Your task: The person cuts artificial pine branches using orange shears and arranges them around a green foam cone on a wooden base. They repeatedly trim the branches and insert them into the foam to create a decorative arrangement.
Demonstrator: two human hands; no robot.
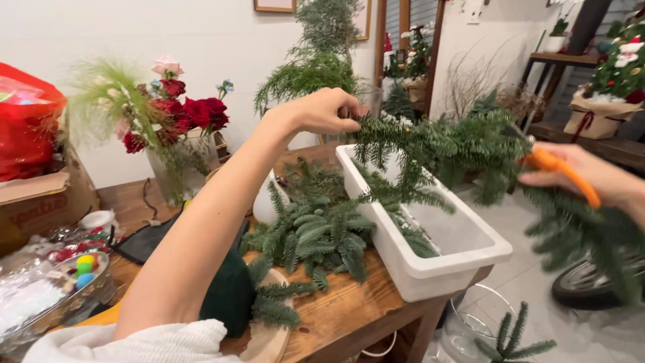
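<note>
My left hand [327, 111] is raised over the table and pinches the stem end of a long green fir branch [463, 144], which stretches to the right above a white rectangular tub [430, 269]. My right hand [591, 176] grips orange-handled shears [561, 168] at the branch's right part, where the needles blur. Cut fir sprigs [316, 232] lie heaped on the wooden table [342, 316] beside the tub, and some lie inside it. A dark green foam cone [232, 292] stands on a wooden disc near my left forearm.
A glass vase of red roses [178, 117] stands at the back left. A red bag [27, 121] sits on a cardboard box, with a tray of small ornaments [60, 279] in front. A clear bucket [484, 329] with a sprig stands on the floor.
</note>
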